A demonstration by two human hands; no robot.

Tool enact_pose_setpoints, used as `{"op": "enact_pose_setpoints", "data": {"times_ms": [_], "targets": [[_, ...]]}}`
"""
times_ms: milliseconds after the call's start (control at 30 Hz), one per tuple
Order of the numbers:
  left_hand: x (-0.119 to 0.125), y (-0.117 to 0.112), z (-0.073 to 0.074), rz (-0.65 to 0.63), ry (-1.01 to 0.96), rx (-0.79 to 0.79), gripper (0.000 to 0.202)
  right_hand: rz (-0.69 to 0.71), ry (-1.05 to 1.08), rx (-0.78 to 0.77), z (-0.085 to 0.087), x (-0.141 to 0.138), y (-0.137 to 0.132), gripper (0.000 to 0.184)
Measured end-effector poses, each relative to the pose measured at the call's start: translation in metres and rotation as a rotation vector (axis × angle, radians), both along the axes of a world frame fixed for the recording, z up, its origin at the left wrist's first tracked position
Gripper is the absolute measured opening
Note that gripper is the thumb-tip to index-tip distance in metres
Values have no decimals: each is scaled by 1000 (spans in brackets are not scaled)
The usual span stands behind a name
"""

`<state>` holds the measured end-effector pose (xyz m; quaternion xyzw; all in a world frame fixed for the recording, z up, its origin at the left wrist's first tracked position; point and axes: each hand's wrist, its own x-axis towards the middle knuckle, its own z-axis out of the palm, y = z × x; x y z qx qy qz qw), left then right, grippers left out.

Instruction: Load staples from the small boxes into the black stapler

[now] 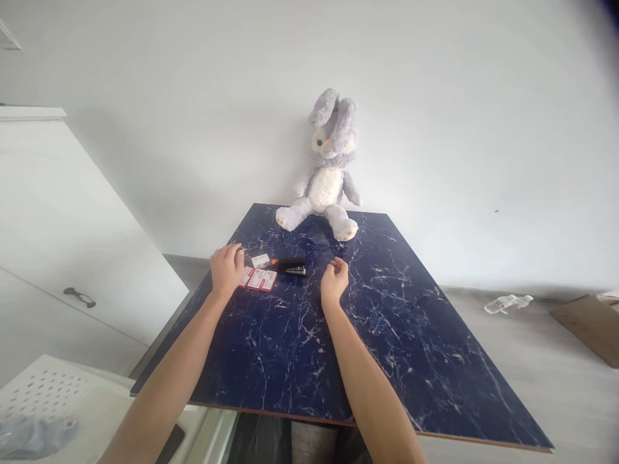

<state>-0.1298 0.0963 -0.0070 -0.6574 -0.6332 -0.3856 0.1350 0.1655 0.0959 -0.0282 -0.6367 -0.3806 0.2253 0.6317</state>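
Observation:
My left hand point(227, 267) rests at the left side of the table, fingers loosely bent and thumb beside them, with nothing visible in it. Right beside its thumb lie several small red-and-white boxes point(258, 279), side by side. Just behind them is a small white box point(260, 261). A black stapler point(294, 270) lies to the right of the boxes, against a black object with an orange tip point(289, 261), whose kind I cannot make out. Further right, my right hand point(334, 281) is held over the table, its fingers loosely curled and no object showing in it.
A grey-and-white plush rabbit point(325, 187) sits at the back of the dark blue marbled table point(290, 361), against the wall. On the left stands a white cabinet point(72, 212). Clear plastic bottles point(505, 303) and a cardboard box point(587, 325) lie on the floor at right.

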Motion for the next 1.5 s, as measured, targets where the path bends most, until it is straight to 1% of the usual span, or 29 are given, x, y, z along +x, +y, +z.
{"op": "enact_pose_setpoints", "data": {"times_ms": [33, 100, 167, 233, 267, 300, 333, 400, 433, 467, 500, 567, 667, 767, 967, 1067, 1167, 1300, 1367, 1500], "targets": [[-6, 1, -1, 32, -29, 26, 37, -44, 40, 9, 0, 1, 0, 34], [-14, 5, -4, 53, -72, 45, 35, -66, 67, 18, 0, 2, 0, 30], [-17, 8, -8, 20, -110, 26, 37, -44, 52, 10, -1, 3, 0, 29], [-14, 11, -13, -64, -127, -44, 40, 7, 8, -7, -2, 2, 0, 31], [-11, 11, -15, -125, -117, -105, 43, 65, -32, -15, -2, 1, 1, 33], [-6, 11, -16, -193, -89, -181, 46, 154, -96, -21, -2, 0, 1, 35], [-1, 10, -18, -263, -47, -264, 49, 270, -192, -24, -2, -3, 1, 38], [10, 7, -21, -379, 53, -404, 57, 482, -451, -33, -2, -9, 1, 51], [15, 6, -22, -410, 93, -447, 63, 539, -577, -44, -2, -12, 1, 58], [21, 4, -23, -423, 119, -474, 69, 562, -678, -60, -3, -15, 2, 61], [25, 3, -24, -424, 131, -487, 74, 565, -744, -79, -3, -17, 2, 61], [31, 1, -23, -409, 131, -492, 77, 554, -789, -120, -4, -19, 2, 52], [35, 0, -21, -394, 128, -472, 71, 550, -806, -163, -5, -17, 3, 44], [34, 0, -18, -396, 117, -461, 68, 539, -826, -180, -6, -16, 3, 42], [34, -1, -17, -384, 120, -507, 69, 545, -831, -173, -6, -17, 1, 41], [34, -2, -18, -388, 149, -477, 69, 560, -854, -160, -7, -16, 2, 42], [34, -2, -19, -397, 169, -446, 67, 566, -865, -184, -7, -15, 2, 40], [35, -2, -17, -426, 145, -406, 64, 562, -851, -206, -7, -15, 4, 36], [37, -4, -16, -446, 114, -380, 62, 574, -816, -184, -9, -15, 4, 43], [48, -13, -14, -466, 70, -366, 62, 585, -716, -110, -12, -12, -4, 73]]}}
